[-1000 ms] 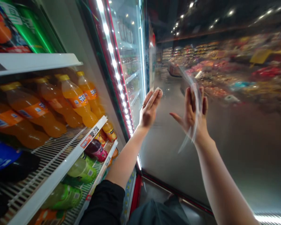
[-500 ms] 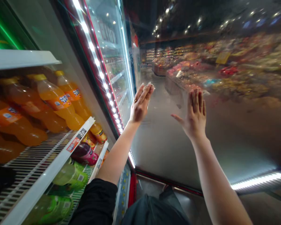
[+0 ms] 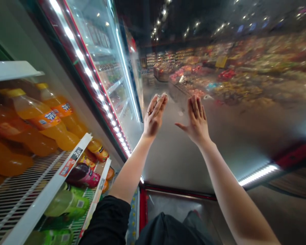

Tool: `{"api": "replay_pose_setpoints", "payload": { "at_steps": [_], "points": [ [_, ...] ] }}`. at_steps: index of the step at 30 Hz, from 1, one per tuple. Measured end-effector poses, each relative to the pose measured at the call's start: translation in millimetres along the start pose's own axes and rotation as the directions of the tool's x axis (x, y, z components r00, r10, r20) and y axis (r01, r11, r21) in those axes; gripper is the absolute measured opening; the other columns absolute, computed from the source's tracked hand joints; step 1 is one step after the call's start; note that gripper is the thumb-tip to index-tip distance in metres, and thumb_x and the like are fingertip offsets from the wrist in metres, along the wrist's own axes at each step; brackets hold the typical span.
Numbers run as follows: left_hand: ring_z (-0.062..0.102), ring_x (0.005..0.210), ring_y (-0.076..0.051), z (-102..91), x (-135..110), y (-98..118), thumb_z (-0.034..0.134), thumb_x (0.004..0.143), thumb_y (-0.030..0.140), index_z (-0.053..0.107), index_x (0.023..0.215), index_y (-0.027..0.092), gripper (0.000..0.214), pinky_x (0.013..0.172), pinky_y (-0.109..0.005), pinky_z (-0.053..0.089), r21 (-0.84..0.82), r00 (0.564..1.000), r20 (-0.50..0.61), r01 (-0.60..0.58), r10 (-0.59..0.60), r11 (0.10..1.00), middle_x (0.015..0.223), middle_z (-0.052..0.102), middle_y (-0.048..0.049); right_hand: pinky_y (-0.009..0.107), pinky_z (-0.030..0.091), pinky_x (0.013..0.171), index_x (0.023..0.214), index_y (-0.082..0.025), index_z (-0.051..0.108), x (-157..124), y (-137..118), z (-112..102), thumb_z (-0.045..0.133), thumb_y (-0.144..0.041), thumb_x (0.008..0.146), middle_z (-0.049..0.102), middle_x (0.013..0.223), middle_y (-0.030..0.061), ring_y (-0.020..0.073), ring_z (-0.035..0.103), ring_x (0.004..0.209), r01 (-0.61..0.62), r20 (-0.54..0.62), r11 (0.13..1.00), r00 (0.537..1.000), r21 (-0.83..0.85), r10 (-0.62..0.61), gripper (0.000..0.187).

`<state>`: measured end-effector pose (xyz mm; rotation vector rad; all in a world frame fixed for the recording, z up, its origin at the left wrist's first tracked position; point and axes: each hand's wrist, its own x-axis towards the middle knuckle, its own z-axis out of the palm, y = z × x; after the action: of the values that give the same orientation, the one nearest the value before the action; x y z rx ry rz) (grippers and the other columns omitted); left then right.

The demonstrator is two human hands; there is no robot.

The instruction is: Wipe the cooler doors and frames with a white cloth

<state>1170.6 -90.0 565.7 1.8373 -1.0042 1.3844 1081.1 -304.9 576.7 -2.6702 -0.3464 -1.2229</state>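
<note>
Both arms reach forward over the glass door [image 3: 165, 160] of a lit drinks fridge. My left hand [image 3: 153, 117] has its fingers stretched out, a ring on one of them, and its palm faces the pane. A pale spot shows by its fingertips; I cannot make out what it is. To its right, my right hand [image 3: 197, 124] lies flat with the fingers straight and the thumb spread toward the left hand. Both hands seem to rest on the glass, though contact is hard to confirm. Neither visibly holds anything.
At left, orange soda bottles [image 3: 47, 119] stand on a wire shelf [image 3: 28, 187] with a price tag [image 3: 71, 161]. Purple [image 3: 84, 175] and green bottles [image 3: 68, 204] sit lower. An LED strip [image 3: 91, 78] lines the fridge edge. Blurred produce displays [image 3: 234, 88] show beyond the glass.
The view has shifted right, so the shelves sit farther left. My right hand appears nearer to my left hand. The door's right edge with its light strip shows farther left.
</note>
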Motion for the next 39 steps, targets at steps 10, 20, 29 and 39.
{"api": "replay_pose_setpoints", "payload": {
  "at_steps": [10, 20, 29, 39],
  "points": [
    [0.03, 0.172, -0.012, 30.7, 4, 35, 0.028, 0.115, 0.005, 0.021, 0.179, 0.039, 0.073, 0.141, -0.031, 0.034, 0.026, 0.997, -0.021, -0.072, 0.072, 0.997, 0.17, 0.06, 0.0049, 0.07, 0.027, 0.137, 0.182, -0.021, -0.003, -47, 71, -33, 0.066, -0.057, 0.105, 0.021, 0.188, 0.0222, 0.0425, 0.021, 0.174, -0.024, -0.092, 0.995, 0.996, -0.096, 0.015, 0.109],
    [0.025, 0.174, -0.016, 59.3, 4, 65, 0.03, 0.113, 0.004, 0.024, 0.179, 0.037, 0.074, 0.144, -0.04, 0.03, 0.143, 0.976, -0.213, 0.078, -0.046, 0.987, 0.177, 0.051, 0.0019, 0.068, 0.034, 0.136, 0.182, -0.026, -0.009, -49, 88, -29, 0.066, -0.055, 0.106, 0.021, 0.188, 0.0172, 0.0425, 0.024, 0.173, 0.041, -0.14, 0.995, 0.989, -0.094, -0.054, 0.111],
    [0.032, 0.171, -0.015, 58.3, 35, 59, 0.03, 0.117, 0.012, 0.027, 0.179, 0.037, 0.067, 0.142, -0.04, 0.034, 0.189, 0.993, -0.087, -0.058, 0.076, 0.98, 0.173, 0.057, 0.0009, 0.062, 0.04, 0.135, 0.182, -0.029, -0.009, -45, 95, -32, 0.068, -0.046, 0.107, 0.024, 0.188, 0.0162, 0.0397, 0.031, 0.171, 0.145, -0.171, 0.989, 0.974, -0.021, -0.146, 0.108],
    [0.03, 0.172, -0.013, 91.3, 24, 97, 0.028, 0.115, 0.007, 0.021, 0.179, 0.039, 0.072, 0.143, -0.038, 0.031, 0.108, 0.996, -0.085, -0.002, 0.011, 0.994, 0.177, 0.05, 0.0041, 0.07, 0.035, 0.135, 0.183, -0.027, 0.001, -70, 155, -64, 0.058, -0.061, 0.109, 0.029, 0.186, 0.0192, 0.0423, 0.032, 0.171, 0.058, -0.255, 0.995, 0.964, -0.079, -0.076, 0.1]
  ]
}}
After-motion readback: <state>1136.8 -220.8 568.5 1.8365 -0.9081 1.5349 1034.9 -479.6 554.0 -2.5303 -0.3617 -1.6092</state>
